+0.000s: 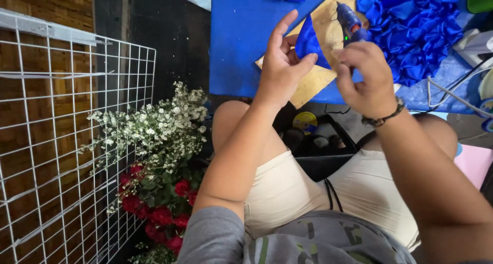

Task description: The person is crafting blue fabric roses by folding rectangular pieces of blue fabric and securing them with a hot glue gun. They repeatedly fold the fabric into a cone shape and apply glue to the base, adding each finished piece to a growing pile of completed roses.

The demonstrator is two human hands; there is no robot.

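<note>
The left hand (282, 64) is up over the edge of the desk (236, 43), pinching a folded piece of blue satin fabric (308, 41) between thumb and fingers, with the index finger lifted straight and clear of it. The fabric forms a pointed, petal-like shape, its tip aimed away from the person, and it hangs just above a flat sheet of brown cardboard (313, 84) lying on the blue desk surface.

Right beside it, the right hand (364, 79) is closed around the grip of a blue glue gun (349, 23), nozzle pointing away toward the far side of the cardboard, close to the upper edge of the fabric piece. A dark beaded bracelet (384, 118) sits on that wrist.

To the right of the glue gun, a big ruffled mass of blue satin petals (416, 28) covers the desk, and white cables (452, 94) trail across the desk's right side.

Down below, the person sits in beige shorts with a black tray (323, 151) between the knees. On the left, a bunch of red roses (159, 207) topped with small white flowers (154, 125) stands by a white wire grid panel (56, 141).
</note>
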